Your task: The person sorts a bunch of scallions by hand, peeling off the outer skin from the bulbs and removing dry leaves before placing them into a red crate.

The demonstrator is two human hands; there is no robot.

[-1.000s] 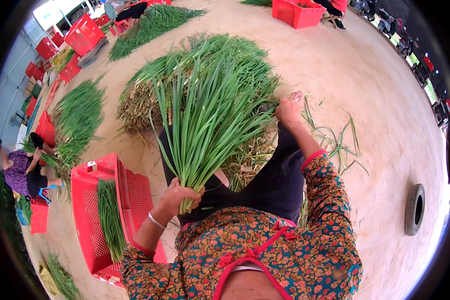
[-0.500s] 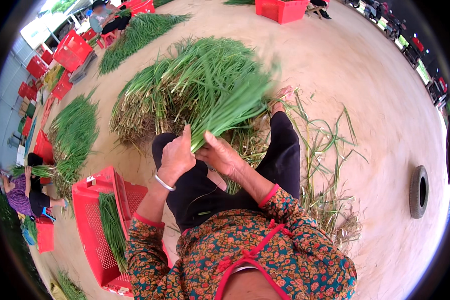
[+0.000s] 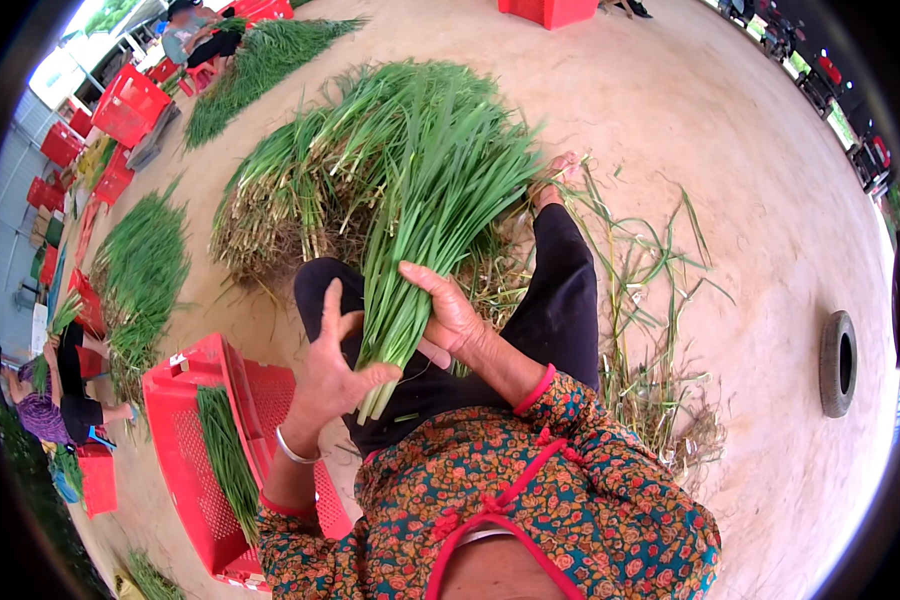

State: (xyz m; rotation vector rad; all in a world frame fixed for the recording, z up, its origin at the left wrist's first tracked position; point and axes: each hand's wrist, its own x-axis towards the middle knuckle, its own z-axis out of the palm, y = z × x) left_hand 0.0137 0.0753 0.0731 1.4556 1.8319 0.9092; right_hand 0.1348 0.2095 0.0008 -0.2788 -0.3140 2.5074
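A bunch of green chives (image 3: pixel 425 240) is held in my right hand (image 3: pixel 454 318), its pale stem ends pointing down toward my lap and its leaves fanning away from me. The thumb of that hand lies over the bunch, while its other fingers are behind the stems. On the left of the stems is my left hand (image 3: pixel 328 365), its fingers spread and its thumb close to the cut ends; whether the thumb touches them I cannot tell. Just beyond my knees lies a big heap of chives (image 3: pixel 310 170) with brown roots, partly covered by the bunch.
A red plastic crate (image 3: pixel 185 460) with chives (image 3: pixel 227 455) inside stands at my left. Stripped leaves (image 3: pixel 660 330) litter the floor at right, with a tyre (image 3: pixel 838 363) farther off. More chive piles (image 3: pixel 142 270), red crates (image 3: pixel 130 105) and two people (image 3: pixel 195 35) are at left.
The bunch has swung upright and come closer, its stem ends lower now. My left hand has let go of the stems and spread its fingers; my right hand has moved higher along the bunch.
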